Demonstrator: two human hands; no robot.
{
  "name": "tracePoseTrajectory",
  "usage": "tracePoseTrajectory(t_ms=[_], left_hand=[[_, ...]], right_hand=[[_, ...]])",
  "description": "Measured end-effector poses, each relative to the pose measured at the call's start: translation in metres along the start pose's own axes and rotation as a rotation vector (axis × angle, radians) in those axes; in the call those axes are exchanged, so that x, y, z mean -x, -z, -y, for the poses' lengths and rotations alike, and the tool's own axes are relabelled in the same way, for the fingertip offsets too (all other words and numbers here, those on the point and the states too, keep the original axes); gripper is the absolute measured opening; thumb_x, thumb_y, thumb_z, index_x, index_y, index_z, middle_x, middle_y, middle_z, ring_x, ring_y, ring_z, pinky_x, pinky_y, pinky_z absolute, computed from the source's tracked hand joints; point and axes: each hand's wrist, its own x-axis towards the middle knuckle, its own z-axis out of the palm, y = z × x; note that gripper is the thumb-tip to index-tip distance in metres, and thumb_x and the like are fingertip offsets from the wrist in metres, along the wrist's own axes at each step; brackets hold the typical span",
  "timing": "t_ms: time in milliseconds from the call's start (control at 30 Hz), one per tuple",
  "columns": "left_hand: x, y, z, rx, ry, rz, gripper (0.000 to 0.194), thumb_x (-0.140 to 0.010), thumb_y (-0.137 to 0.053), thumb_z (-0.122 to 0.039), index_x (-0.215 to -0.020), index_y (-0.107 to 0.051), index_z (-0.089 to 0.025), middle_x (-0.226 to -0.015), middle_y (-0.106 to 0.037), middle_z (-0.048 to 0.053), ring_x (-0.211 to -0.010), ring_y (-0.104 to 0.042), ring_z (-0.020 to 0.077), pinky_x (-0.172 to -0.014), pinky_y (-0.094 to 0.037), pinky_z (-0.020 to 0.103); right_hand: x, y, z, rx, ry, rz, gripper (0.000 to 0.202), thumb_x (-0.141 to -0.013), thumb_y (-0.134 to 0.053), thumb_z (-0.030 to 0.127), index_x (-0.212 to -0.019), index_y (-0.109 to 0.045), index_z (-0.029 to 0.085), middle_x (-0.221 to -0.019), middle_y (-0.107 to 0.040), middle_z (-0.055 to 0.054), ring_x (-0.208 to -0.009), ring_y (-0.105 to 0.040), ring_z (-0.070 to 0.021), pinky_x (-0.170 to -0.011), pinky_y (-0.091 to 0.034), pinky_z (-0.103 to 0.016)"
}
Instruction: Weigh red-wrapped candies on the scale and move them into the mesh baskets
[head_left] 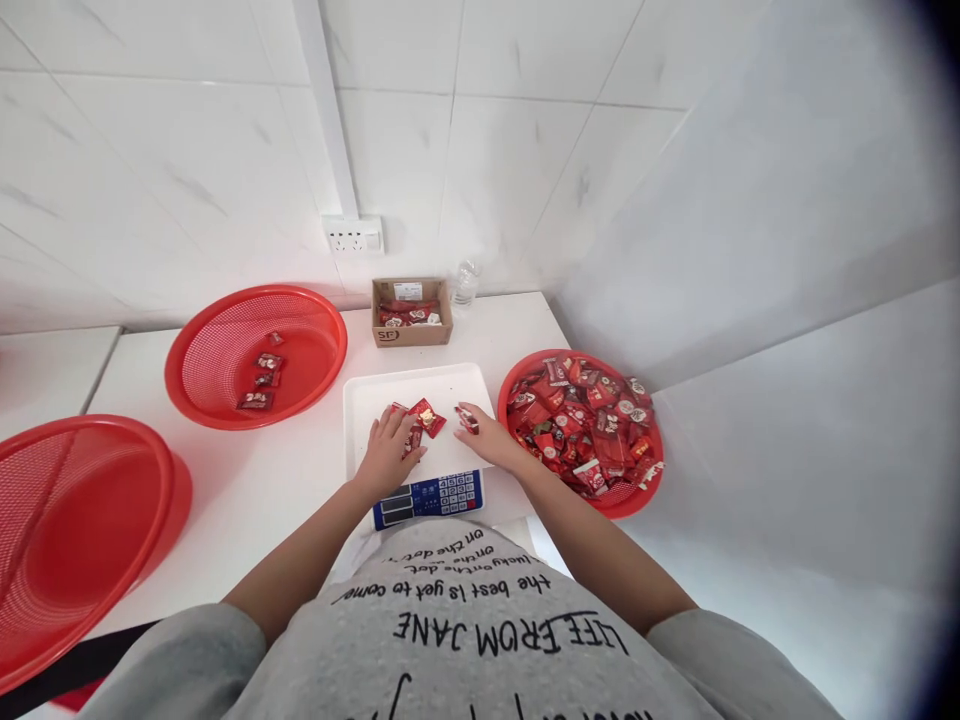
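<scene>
A white weighing scale with a flat tray (457,385) stands before me, its blue keypad (457,492) on the near side. My left hand (386,458) lies over the left part of the tray, fingers spread on a few small red wrapped packets, partly hiding them. Just right of those fingertips is a red packet with a gold print (427,417). Over the tray's right side, my right hand (486,440) pinches a small red-and-white packet (466,419) between thumb and fingers.
A red basket (510,375) heaped with red packets stands at the right. At the left are a red basket (176,370) holding several packets and another red basket (161,450). Behind the scale sit a cardboard box (420,337) of packets and a clear plastic bottle (466,283).
</scene>
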Motion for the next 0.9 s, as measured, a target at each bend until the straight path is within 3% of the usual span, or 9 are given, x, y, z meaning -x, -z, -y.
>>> tracePoseTrajectory(t_ms=[133, 233, 433, 667, 800, 900], left_hand=[[-0.015, -0.004, -0.009, -0.021, 0.010, -0.002, 0.053, -0.082, -0.048, -0.041, -0.130, -0.041, -0.019, -0.143, -0.033, 0.012, -0.135, -0.018, 0.0317, -0.106, -0.020, 0.052], [-0.019, -0.006, -0.014, -0.039, 0.001, 0.022, 0.056, -0.083, -0.046, -0.045, -0.131, -0.041, -0.016, -0.144, -0.032, 0.013, -0.135, -0.016, 0.0329, -0.107, -0.018, 0.053], [-0.022, -0.017, -0.024, -0.113, -0.014, 0.014, 0.065, -0.080, -0.047, -0.056, -0.133, -0.039, -0.021, -0.146, -0.027, 0.012, -0.136, -0.012, 0.0345, -0.106, -0.008, 0.059], [-0.027, -0.022, -0.023, -0.144, -0.082, 0.040, 0.057, -0.083, -0.045, -0.044, -0.136, -0.036, -0.023, -0.146, -0.029, 0.010, -0.135, -0.017, 0.0323, -0.107, -0.006, 0.058], [-0.023, -0.016, -0.015, -0.110, -0.096, 0.044, 0.062, -0.082, -0.047, -0.042, -0.138, -0.031, -0.020, -0.147, -0.025, 0.011, -0.136, -0.014, 0.0309, -0.108, -0.009, 0.054], [-0.015, -0.011, -0.007, -0.063, -0.032, 0.020, 0.064, -0.084, -0.044, -0.046, -0.139, -0.027, -0.018, -0.147, -0.025, 0.013, -0.136, -0.013, 0.0304, -0.107, -0.011, 0.055]], right_hand=[[0.010, 0.000, 0.008, -0.020, 0.088, 0.173, 0.056, -0.075, -0.060, 0.030, -0.128, -0.044, 0.026, -0.123, -0.055, -0.006, -0.086, -0.060, -0.0145, -0.084, -0.046, -0.032], [0.017, 0.006, 0.005, 0.038, 0.124, 0.208, 0.047, -0.076, -0.058, 0.028, -0.123, -0.051, 0.025, -0.126, -0.054, -0.006, -0.092, -0.059, -0.0164, -0.086, -0.046, -0.033], [0.030, 0.025, -0.020, 0.073, 0.003, 0.015, 0.036, -0.078, -0.053, 0.024, -0.114, -0.058, 0.022, -0.114, -0.062, -0.006, -0.091, -0.059, -0.0160, -0.085, -0.046, -0.033], [0.044, 0.043, -0.039, 0.035, -0.036, -0.204, 0.030, -0.080, -0.047, 0.028, -0.106, -0.061, 0.020, -0.108, -0.064, -0.006, -0.096, -0.059, -0.0172, -0.088, -0.045, -0.033], [0.043, 0.056, -0.059, 0.193, -0.096, -0.366, 0.035, -0.081, -0.044, 0.030, -0.111, -0.056, 0.018, -0.114, -0.058, -0.009, -0.104, -0.054, -0.0194, -0.094, -0.040, -0.034], [0.041, 0.061, -0.082, 0.355, -0.145, -0.397, 0.043, -0.082, -0.044, 0.031, -0.121, -0.049, 0.015, -0.125, -0.050, -0.012, -0.119, -0.043, -0.0235, -0.100, -0.034, -0.038]])
